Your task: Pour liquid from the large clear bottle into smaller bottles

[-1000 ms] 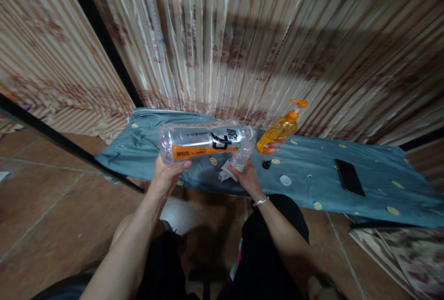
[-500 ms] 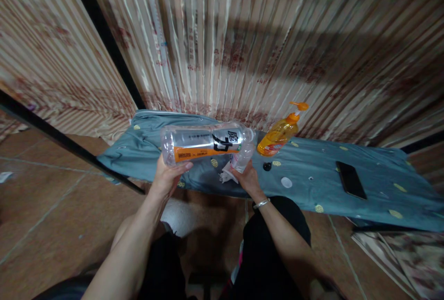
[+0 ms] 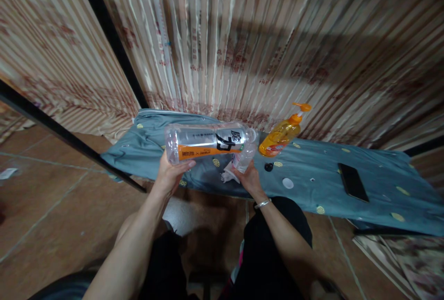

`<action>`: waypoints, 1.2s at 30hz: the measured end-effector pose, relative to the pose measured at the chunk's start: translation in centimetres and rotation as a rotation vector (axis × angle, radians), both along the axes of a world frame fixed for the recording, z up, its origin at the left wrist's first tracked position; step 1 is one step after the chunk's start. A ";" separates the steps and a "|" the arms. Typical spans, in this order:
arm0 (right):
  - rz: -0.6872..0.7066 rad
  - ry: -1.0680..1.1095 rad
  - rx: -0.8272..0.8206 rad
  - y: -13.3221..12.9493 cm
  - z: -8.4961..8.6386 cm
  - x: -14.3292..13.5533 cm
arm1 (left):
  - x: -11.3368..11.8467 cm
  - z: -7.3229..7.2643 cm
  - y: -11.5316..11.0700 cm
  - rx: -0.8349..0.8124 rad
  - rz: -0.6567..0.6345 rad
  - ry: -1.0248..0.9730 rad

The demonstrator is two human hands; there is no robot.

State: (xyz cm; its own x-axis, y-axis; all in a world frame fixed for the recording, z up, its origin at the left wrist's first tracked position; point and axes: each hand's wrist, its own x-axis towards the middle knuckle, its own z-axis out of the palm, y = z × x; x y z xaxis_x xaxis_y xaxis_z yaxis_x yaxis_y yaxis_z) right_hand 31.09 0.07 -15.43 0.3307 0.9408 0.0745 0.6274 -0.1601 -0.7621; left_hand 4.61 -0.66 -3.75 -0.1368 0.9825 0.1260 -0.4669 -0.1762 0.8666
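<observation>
My left hand [image 3: 170, 173] is wrapped round the base end of a large clear plastic bottle [image 3: 208, 142] with a silver and orange label. The bottle lies sideways in the air, its neck to the right. My right hand [image 3: 249, 179] grips a smaller clear bottle [image 3: 245, 156] held more upright, its top close against the large bottle's mouth; whether the two touch I cannot tell. A crumpled white tissue [image 3: 229, 174] shows beside my right thumb. Just right of the hands stands an orange pump bottle [image 3: 280, 137] of yellow liquid.
On the blue-green cloth [image 3: 305, 170] lie a black cap [image 3: 268, 167], a white round lid [image 3: 287, 183] and a dark phone [image 3: 353, 182]. Behind hangs a striped curtain [image 3: 243, 50]. A black pole [image 3: 111, 36] stands at the left.
The whole view has shifted slightly, so things appear a little further right. Both hands keep their hold on the two bottles, with hardly any other change.
</observation>
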 end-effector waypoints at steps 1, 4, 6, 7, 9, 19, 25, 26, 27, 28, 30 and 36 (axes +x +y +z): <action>-0.005 0.000 0.001 0.0 0.0 0.0 | 0.0 -0.1 0.0 -0.005 0.004 -0.002; -0.006 -0.001 0.003 0.0 0.0 0.0 | -0.1 -0.1 0.1 -0.018 0.010 -0.006; -0.004 -0.009 -0.004 0.0 0.0 0.1 | -0.2 0.0 0.1 -0.035 -0.011 -0.002; -0.003 -0.014 -0.007 0.0 0.0 0.1 | -0.3 0.1 0.0 -0.045 -0.023 0.001; -0.001 -0.017 -0.008 0.0 0.0 0.1 | -0.5 0.1 -0.1 -0.057 -0.036 0.004; -0.009 0.003 0.021 0.0 -0.3 -0.1 | -0.2 -0.4 0.0 0.006 -0.045 -0.003; 0.022 -0.005 0.035 0.1 -0.6 0.2 | -0.5 -0.4 -0.1 -0.029 -0.040 -0.023; 0.023 -0.005 0.032 0.1 -0.6 0.2 | -0.6 -0.5 -0.1 -0.034 -0.046 -0.021; 0.024 -0.005 0.029 0.1 -0.6 0.2 | -0.7 -0.6 -0.1 -0.036 -0.055 -0.018; 0.022 -0.004 0.026 0.1 -0.7 0.2 | -0.8 -0.7 -0.1 -0.036 -0.063 -0.015; 0.017 -0.002 0.020 0.2 -0.8 0.2 | -0.8 -1.0 0.0 -0.024 -0.057 -0.020; 0.003 0.003 0.052 0.2 -1.0 0.2 | -0.8 -1.0 -0.1 -0.007 -0.066 -0.017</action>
State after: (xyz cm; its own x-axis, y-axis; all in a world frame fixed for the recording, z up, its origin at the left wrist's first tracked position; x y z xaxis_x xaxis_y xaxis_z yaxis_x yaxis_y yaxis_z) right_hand 31.24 0.27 -16.46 0.3281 0.9367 0.1222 0.6252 -0.1183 -0.7714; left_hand 3.78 -0.73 -4.75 -0.0741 0.9903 0.1174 -0.4917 -0.1387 0.8597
